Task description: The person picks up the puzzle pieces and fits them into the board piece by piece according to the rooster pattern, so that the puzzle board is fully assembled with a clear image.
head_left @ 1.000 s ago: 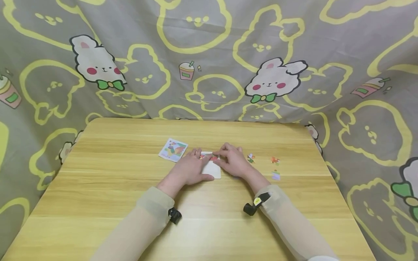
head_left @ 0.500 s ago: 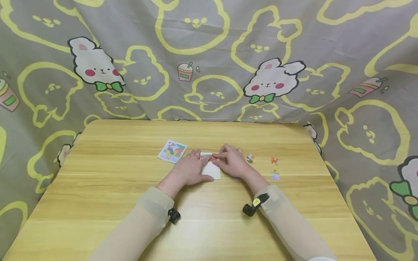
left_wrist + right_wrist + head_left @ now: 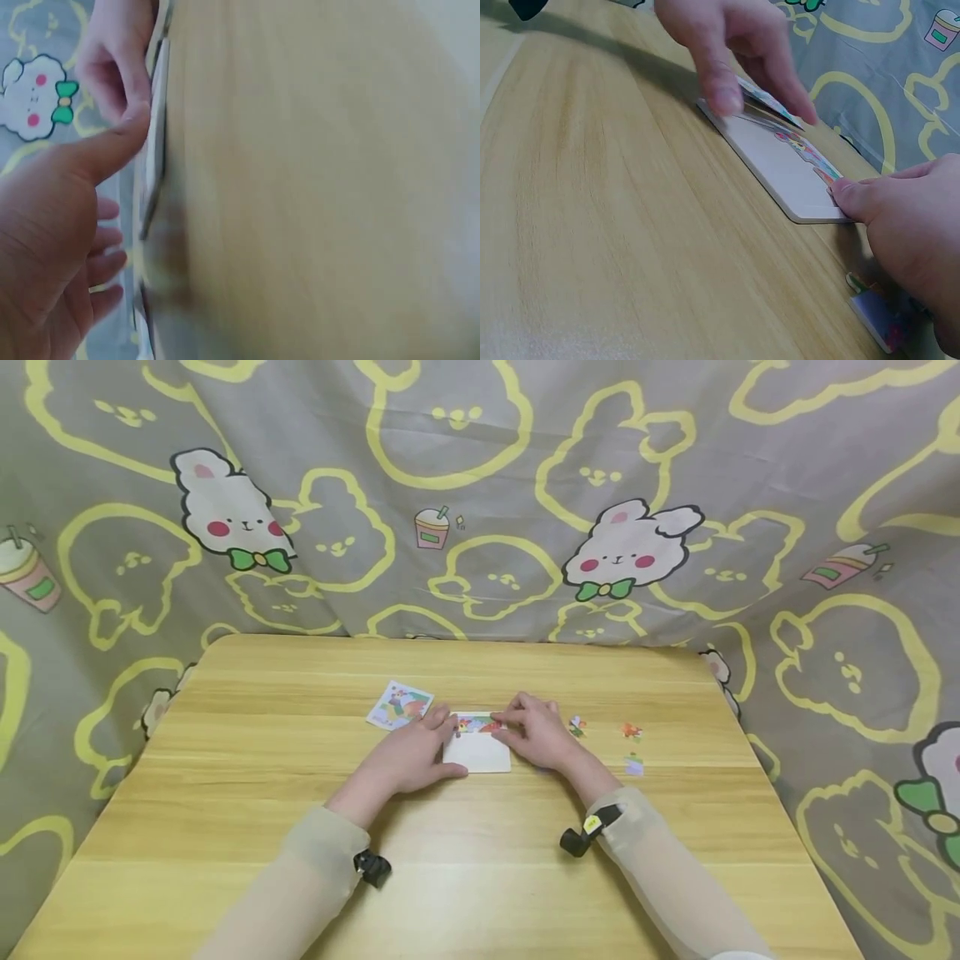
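A white jigsaw board (image 3: 477, 756) lies on the table with a row of colourful puzzle pieces (image 3: 474, 724) along its far side. My right hand (image 3: 536, 732) is at the board's right end, thumb and forefinger closed about the puzzle piece (image 3: 826, 177) there. My left hand (image 3: 408, 750) is at the board's left edge; in the right wrist view its loosely spread fingers (image 3: 724, 94) are just above the board and hold nothing. Beyond the left hand lies a square picture card (image 3: 399, 703) with a printed bird, partly covered by that hand.
Loose puzzle pieces lie right of my right hand: a green-and-white one (image 3: 576, 727), an orange one (image 3: 632, 731) and a lilac one (image 3: 633, 765). Another loose piece (image 3: 874, 315) lies under the right wrist. A patterned curtain (image 3: 495, 510) hangs behind the wooden table (image 3: 480, 877).
My left hand has slid left off the board's middle, uncovering more of the white base and the row of pieces. My right hand stays in place.
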`<state>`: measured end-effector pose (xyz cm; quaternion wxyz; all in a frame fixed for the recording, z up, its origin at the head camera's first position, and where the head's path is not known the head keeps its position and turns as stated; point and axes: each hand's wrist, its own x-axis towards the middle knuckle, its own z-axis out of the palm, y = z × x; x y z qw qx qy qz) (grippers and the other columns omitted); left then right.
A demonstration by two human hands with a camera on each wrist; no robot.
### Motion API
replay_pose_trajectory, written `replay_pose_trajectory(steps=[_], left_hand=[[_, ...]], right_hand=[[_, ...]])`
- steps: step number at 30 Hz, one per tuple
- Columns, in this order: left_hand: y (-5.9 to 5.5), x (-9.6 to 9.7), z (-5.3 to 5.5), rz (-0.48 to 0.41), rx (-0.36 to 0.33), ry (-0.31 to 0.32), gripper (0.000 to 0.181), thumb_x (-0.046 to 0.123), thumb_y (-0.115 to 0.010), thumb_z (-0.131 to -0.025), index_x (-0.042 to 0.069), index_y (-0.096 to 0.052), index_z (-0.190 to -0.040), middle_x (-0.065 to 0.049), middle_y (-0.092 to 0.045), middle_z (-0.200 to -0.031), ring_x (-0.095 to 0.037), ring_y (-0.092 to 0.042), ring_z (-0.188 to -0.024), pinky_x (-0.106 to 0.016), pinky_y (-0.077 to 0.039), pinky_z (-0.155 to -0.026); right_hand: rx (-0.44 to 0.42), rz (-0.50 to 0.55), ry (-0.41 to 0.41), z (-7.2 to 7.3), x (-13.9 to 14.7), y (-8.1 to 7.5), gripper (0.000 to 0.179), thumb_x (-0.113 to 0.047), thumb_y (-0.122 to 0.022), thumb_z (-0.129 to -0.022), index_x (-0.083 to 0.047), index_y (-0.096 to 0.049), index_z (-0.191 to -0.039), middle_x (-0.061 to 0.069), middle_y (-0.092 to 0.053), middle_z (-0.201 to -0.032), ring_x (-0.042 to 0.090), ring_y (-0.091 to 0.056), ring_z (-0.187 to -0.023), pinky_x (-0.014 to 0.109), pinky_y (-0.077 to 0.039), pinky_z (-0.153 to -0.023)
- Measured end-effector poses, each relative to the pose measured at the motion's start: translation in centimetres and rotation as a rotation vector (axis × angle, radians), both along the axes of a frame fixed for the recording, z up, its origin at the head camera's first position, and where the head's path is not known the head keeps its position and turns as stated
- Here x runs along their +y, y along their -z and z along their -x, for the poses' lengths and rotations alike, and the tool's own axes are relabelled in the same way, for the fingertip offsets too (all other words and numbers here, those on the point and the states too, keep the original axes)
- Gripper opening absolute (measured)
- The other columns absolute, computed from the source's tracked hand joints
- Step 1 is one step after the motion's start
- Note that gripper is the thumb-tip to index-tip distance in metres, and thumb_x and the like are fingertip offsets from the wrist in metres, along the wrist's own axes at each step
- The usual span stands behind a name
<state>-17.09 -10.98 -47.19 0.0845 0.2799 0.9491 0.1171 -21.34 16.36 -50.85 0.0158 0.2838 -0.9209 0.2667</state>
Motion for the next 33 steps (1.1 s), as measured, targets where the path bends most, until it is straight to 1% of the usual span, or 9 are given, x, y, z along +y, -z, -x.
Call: replay_pose_trajectory(steps=[3, 7, 11, 14, 18, 21, 26, 29, 33], left_hand=[[0.3, -1.0, -0.5, -0.037, -0.019, 0.040, 0.090, 0.061, -0.066, -0.100, -0.001, -0.042, -0.160, -0.021, -0.031, -0.169, -0.041, -0.034, -0.153, -0.054, -0.034, -0.121], [0.7, -1.3, -0.6, -0.064, -0.048, 0.071, 0.084, 0.057, -0.061, -0.104, -0.002, -0.040, -0.161, -0.019, -0.030, -0.170, -0.044, -0.035, -0.151, -0.054, -0.033, -0.121], [0.7, -1.4, -0.5, -0.062, -0.064, 0.056, 0.084, 0.057, -0.061, -0.104, -0.002, -0.040, -0.160, -0.017, -0.030, -0.170, -0.043, -0.036, -0.151, -0.053, -0.032, -0.122], [0.5, -1.4, -0.2, -0.065, -0.091, 0.045, 0.085, 0.055, -0.065, -0.102, -0.003, -0.042, -0.159, -0.017, -0.031, -0.169, -0.042, -0.037, -0.151, -0.052, -0.031, -0.123], [0.1, -1.3, 0.1, -0.074, -0.120, 0.044, 0.084, 0.053, -0.071, -0.100, -0.004, -0.046, -0.157, -0.020, -0.034, -0.167, -0.044, -0.040, -0.149, -0.052, -0.033, -0.122], [0.0, -1.2, 0.3, -0.075, -0.127, 0.044, 0.085, 0.052, -0.073, -0.098, -0.004, -0.047, -0.156, -0.022, -0.035, -0.166, -0.042, -0.041, -0.148, -0.050, -0.034, -0.122], [-0.1, -1.1, 0.4, -0.078, -0.137, 0.037, 0.085, 0.050, -0.075, -0.097, -0.005, -0.047, -0.155, -0.022, -0.036, -0.165, -0.039, -0.040, -0.149, -0.046, -0.035, -0.122], [-0.1, -1.1, 0.3, -0.080, -0.138, 0.037, 0.084, 0.049, -0.076, -0.098, -0.005, -0.047, -0.155, -0.022, -0.037, -0.165, -0.039, -0.041, -0.149, -0.046, -0.036, -0.121], [-0.3, -1.1, 0.2, -0.088, -0.138, 0.042, 0.084, 0.048, -0.076, -0.098, -0.006, -0.047, -0.155, -0.023, -0.037, -0.165, -0.040, -0.043, -0.147, -0.047, -0.037, -0.120]], right_hand=[[0.005, -0.001, 0.005, -0.1, -0.1, 0.0, 0.038, -0.037, -0.072, -0.103, -0.017, -0.075, -0.135, -0.004, -0.058, -0.108, 0.012, -0.052, -0.085, 0.040, -0.031, -0.085], [0.010, -0.003, 0.009, -0.2, 0.1, -0.1, 0.038, -0.036, -0.073, -0.103, -0.017, -0.075, -0.135, -0.003, -0.059, -0.109, 0.012, -0.053, -0.085, 0.041, -0.032, -0.084], [-0.004, -0.016, -0.009, -0.2, 0.1, -0.3, 0.040, -0.039, -0.071, -0.103, -0.017, -0.074, -0.137, -0.003, -0.060, -0.110, 0.011, -0.053, -0.086, 0.040, -0.032, -0.084], [-0.047, 0.001, -0.022, -0.1, 0.5, -0.7, 0.043, -0.038, -0.071, -0.104, -0.013, -0.071, -0.139, -0.003, -0.061, -0.112, 0.012, -0.054, -0.087, 0.040, -0.034, -0.085], [-0.129, 0.068, -0.013, -0.1, 2.1, -1.6, 0.046, -0.031, -0.073, -0.103, -0.007, -0.067, -0.142, 0.002, -0.063, -0.117, 0.018, -0.058, -0.093, 0.039, -0.047, -0.088], [-0.154, 0.109, -0.002, 0.0, 3.8, -2.3, 0.047, -0.023, -0.074, -0.102, -0.003, -0.064, -0.143, 0.008, -0.063, -0.120, 0.022, -0.061, -0.099, 0.039, -0.055, -0.087], [-0.149, 0.116, 0.014, -0.3, 6.3, -3.1, 0.044, -0.014, -0.075, -0.101, 0.003, -0.064, -0.140, 0.012, -0.065, -0.120, 0.022, -0.062, -0.095, 0.039, -0.056, -0.083], [-0.147, 0.091, 0.022, -0.5, 6.9, -3.2, 0.044, -0.016, -0.077, -0.100, 0.004, -0.066, -0.138, 0.012, -0.066, -0.120, 0.023, -0.061, -0.093, 0.040, -0.056, -0.079], [-0.144, 0.028, 0.035, -1.0, 7.3, -2.8, 0.046, -0.023, -0.081, -0.097, -0.001, -0.069, -0.135, 0.008, -0.066, -0.123, 0.024, -0.061, -0.101, 0.049, -0.050, -0.092]])
